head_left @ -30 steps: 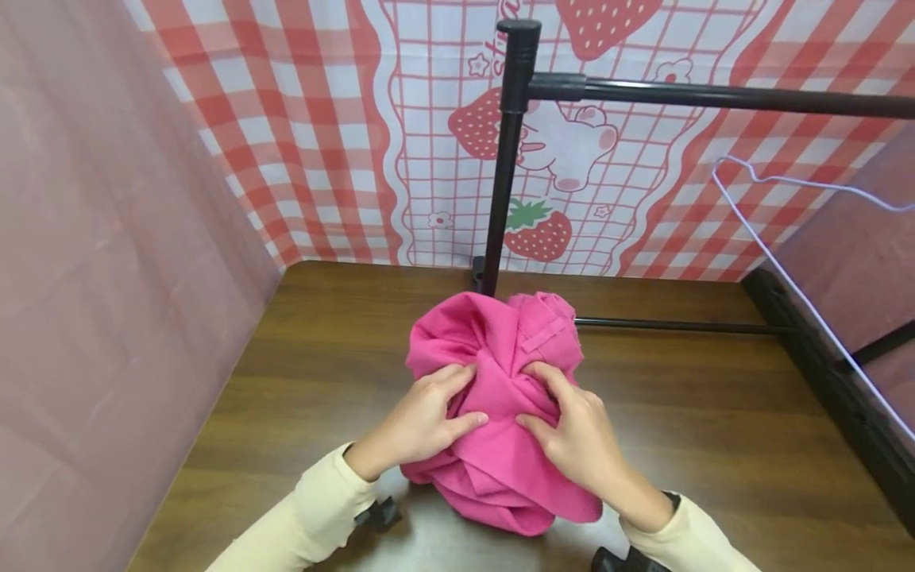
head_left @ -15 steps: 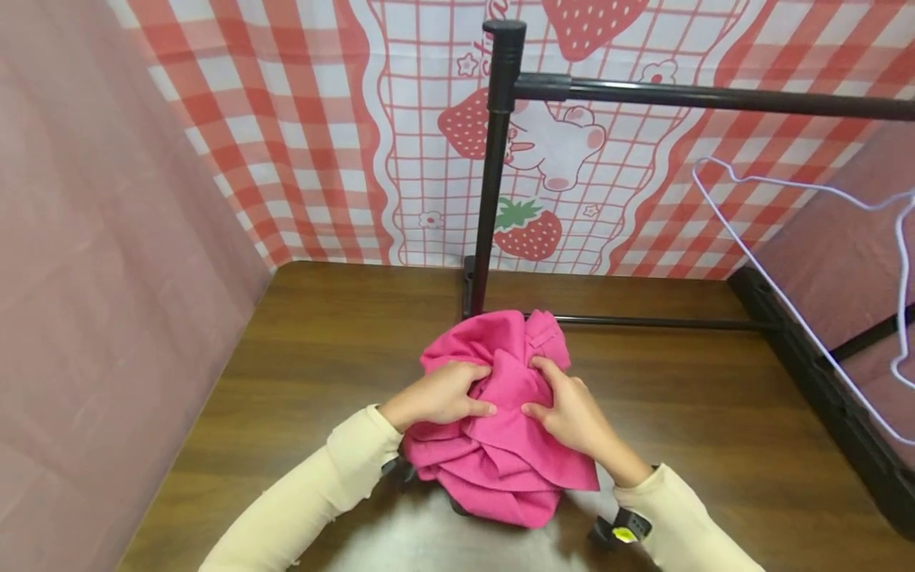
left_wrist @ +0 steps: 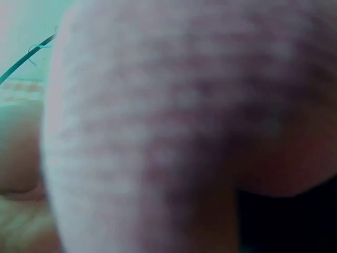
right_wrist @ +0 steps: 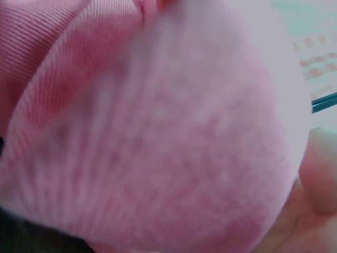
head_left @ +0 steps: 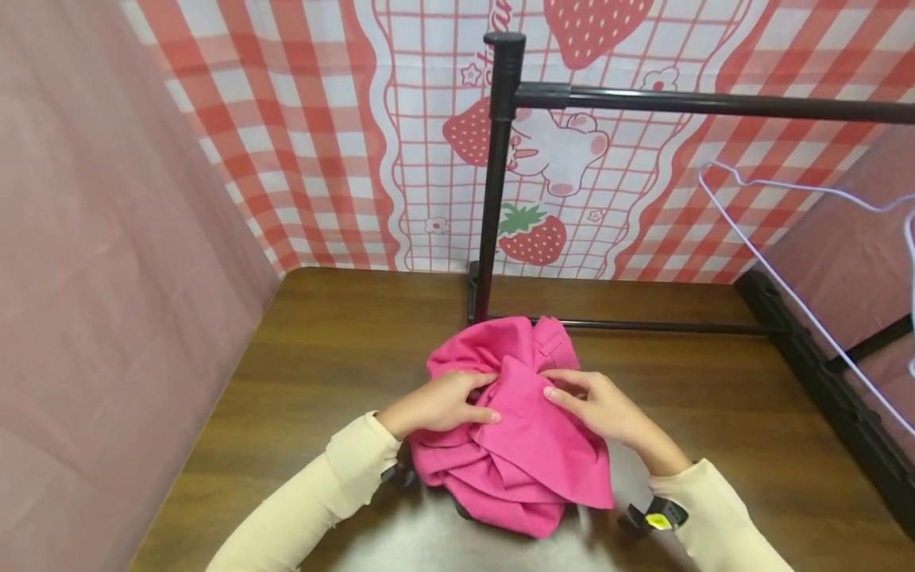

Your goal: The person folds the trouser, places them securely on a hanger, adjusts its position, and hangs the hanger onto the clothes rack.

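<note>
A bunched pink garment (head_left: 515, 453) is held in loose folds over the near part of the table in the head view. My left hand (head_left: 443, 403) grips its left side, thumb lying on the front fold and fingers tucked into the cloth. On the other side, my right hand (head_left: 604, 405) pinches the upper right edge of the front flap between thumb and fingers. Blurred garment cloth (left_wrist: 131, 132) fills most of the left wrist view. Ribbed pink cloth (right_wrist: 184, 142) covers much of the right wrist view, with part of the right hand (right_wrist: 316, 184) at its edge.
A black garment rack (head_left: 493, 199) stands behind the garment, its top bar running right. A lilac wire hanger (head_left: 779, 254) hangs at the right. The brown wooden table (head_left: 307, 357) meets a pink curtain (head_left: 143, 278) and a red checked strawberry cloth (head_left: 322, 159).
The garment first came down and nearer with both hands. Then my right hand shifted right and drew the front flap outward, while the left kept its hold.
</note>
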Motion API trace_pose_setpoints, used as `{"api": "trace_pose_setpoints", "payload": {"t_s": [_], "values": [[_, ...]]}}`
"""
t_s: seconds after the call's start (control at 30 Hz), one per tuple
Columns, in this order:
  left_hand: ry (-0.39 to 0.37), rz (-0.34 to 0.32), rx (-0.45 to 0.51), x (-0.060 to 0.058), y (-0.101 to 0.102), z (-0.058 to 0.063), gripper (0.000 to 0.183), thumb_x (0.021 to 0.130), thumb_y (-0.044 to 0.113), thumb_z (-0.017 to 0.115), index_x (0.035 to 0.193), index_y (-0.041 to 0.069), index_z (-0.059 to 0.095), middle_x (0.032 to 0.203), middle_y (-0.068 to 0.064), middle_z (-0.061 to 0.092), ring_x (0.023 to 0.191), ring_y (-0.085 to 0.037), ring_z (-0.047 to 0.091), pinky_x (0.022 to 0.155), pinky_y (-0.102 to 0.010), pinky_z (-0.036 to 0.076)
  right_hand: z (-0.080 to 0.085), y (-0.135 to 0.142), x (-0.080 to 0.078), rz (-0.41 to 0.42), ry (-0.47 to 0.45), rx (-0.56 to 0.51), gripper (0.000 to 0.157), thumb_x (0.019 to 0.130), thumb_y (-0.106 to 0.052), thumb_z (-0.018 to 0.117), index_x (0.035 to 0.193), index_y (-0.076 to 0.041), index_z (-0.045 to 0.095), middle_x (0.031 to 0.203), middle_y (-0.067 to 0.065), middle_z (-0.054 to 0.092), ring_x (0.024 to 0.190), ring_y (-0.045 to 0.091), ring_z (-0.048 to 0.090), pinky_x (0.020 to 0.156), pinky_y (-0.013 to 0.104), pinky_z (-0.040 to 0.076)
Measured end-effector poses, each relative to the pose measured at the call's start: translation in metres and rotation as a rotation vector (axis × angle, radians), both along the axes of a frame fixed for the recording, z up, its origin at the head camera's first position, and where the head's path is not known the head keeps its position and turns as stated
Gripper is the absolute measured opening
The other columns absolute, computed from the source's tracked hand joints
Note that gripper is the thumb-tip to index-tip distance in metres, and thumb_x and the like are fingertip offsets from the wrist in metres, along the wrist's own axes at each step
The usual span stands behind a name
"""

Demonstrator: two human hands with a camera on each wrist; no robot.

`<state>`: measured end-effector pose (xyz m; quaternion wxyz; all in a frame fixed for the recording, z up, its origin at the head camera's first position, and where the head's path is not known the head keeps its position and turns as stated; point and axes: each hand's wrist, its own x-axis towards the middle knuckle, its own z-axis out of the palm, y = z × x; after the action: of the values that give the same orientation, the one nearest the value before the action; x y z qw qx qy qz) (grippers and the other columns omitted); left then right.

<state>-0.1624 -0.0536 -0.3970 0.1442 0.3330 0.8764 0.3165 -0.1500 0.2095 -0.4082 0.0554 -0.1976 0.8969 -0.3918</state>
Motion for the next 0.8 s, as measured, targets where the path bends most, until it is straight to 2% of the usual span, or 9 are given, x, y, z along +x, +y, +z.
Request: {"api": "trace_pose_setpoints", "payload": {"t_s": [0.17,0.33,0.63,0.8], "values": [[-0.043,0.001,0.023,0.002,-0.003,-0.001,0.065,0.089,0.028,0.07,0.142,0.0,0.046,0.135,-0.015,0.059,0.117,-0.023,0.063,0.102,-0.035,0.049,0.002,0.004,-0.001,0.003,-0.009,-0.004,0.033,0.091,-0.022,0.068,0.12,-0.005,0.068,0.102,0.008,0.072,0.082,0.005,0.062,0.071,0.021,0.052],[-0.078,0.003,0.053,0.003,-0.006,0.002,0.062,0.09,0.026,0.069,0.143,0.002,0.045,0.134,-0.014,0.06,0.116,-0.024,0.063,0.102,-0.036,0.049,0.008,0.005,-0.002,0.0,-0.001,0.006,0.031,0.088,-0.021,0.071,0.115,-0.007,0.069,0.089,0.002,0.071,0.076,0.004,0.06,0.068,0.021,0.052],[-0.093,0.01,0.127,0.002,-0.016,0.007,0.054,0.09,0.016,0.069,0.139,0.002,0.05,0.129,-0.015,0.062,0.105,-0.026,0.068,0.094,-0.034,0.054,0.012,0.01,-0.004,0.006,-0.003,-0.007,0.027,0.088,-0.02,0.072,0.112,-0.007,0.07,0.095,0.004,0.072,0.08,0.002,0.061,0.07,0.02,0.052],[-0.076,0.033,0.133,0.0,-0.023,0.008,0.047,0.091,0.016,0.069,0.134,0.004,0.055,0.117,-0.014,0.068,0.101,-0.024,0.068,0.09,-0.03,0.054,0.015,0.016,-0.005,-0.003,0.013,-0.035,0.025,0.088,-0.017,0.071,0.111,-0.006,0.071,0.096,0.005,0.073,0.082,-0.001,0.061,0.073,0.02,0.052]]}}
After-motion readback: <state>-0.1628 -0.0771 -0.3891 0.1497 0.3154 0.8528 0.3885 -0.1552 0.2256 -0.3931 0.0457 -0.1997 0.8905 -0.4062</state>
